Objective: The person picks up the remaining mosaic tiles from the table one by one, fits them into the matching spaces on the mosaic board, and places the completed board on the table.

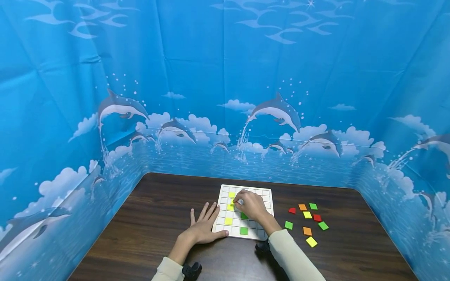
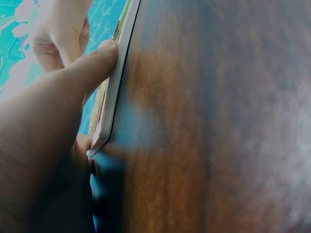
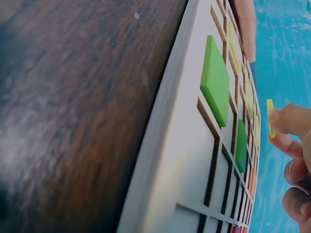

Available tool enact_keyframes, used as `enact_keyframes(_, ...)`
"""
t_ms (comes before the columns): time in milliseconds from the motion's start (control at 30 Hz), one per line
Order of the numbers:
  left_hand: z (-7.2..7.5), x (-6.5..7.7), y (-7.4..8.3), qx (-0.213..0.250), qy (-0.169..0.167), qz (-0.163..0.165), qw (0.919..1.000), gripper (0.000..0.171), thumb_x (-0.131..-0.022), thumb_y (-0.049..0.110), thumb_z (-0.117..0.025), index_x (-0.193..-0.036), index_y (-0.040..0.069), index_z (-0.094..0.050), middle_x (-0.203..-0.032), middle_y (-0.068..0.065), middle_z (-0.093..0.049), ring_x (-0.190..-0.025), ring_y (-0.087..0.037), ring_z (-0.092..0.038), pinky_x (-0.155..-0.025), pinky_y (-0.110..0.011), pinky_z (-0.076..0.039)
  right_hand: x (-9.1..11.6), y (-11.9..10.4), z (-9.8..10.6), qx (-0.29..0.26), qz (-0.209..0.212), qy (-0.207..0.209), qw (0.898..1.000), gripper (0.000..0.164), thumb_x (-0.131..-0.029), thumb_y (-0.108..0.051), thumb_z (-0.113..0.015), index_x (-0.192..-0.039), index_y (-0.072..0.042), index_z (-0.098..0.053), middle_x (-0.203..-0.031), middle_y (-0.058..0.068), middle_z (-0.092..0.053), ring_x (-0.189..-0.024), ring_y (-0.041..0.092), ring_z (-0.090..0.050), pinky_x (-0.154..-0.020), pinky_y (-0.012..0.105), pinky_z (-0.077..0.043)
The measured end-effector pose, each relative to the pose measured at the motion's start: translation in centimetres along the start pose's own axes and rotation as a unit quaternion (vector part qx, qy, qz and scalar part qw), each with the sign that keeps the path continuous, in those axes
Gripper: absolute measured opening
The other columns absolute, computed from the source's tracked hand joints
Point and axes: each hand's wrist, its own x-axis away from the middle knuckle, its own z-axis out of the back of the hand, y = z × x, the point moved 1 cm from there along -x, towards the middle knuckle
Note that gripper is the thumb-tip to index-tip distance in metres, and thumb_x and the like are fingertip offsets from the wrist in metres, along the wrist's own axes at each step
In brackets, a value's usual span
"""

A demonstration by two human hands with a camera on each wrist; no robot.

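Right hand (image 1: 251,205) pinches a yellow tile (image 3: 270,109) between thumb and finger, and from my end I see it held over the white board (image 1: 266,193). I see the left hand (image 1: 204,227) with fingers spread wide at the board's left edge, thumb touching the near corner. Green tiles (image 1: 244,230) lie on the grid; loose tiles (image 1: 307,231) are scattered on the dark surface (image 1: 158,218) to the right.

From above, the head view faces forward and down; both wrist views share its board (image 1: 236,221), close and slanted.
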Motion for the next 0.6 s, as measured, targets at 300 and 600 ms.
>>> enact_keyframes(300, 0.0, 0.1, 0.1, -0.007, -0.002, 0.007, 0.9999, 0.111, -0.091, 0.088, -0.051, -0.173, 0.021, -0.017, -0.182, -0.004, -0.008, -0.168, -0.036, 0.001, -0.120, -0.081, 0.017, -1.0, -0.2, -1.1, 0.027, -0.006, 0.006, 1.000, 0.007, -0.094, -0.028, -0.084, -0.096, -0.021, -0.085, -0.118, -0.001, -0.078, -0.098, 0.021, -0.077, -0.074, 0.038, -0.062)
enact_keyframes(600, -0.2, -0.1, -0.1, -0.021, 0.004, 0.012, 0.9997, 0.113, -0.089, 0.091, -0.047, -0.174, 0.023, -0.017, -0.182, -0.002, -0.008, -0.169, -0.035, 0.001, -0.121, -0.080, 0.016, -1.6, -0.2, -1.7, 0.025, -0.004, -0.015, 1.000, 0.006, -0.096, -0.022, -0.082, -0.100, -0.019, -0.086, -0.118, -0.001, -0.077, -0.093, 0.020, -0.075, -0.068, 0.033, -0.059)
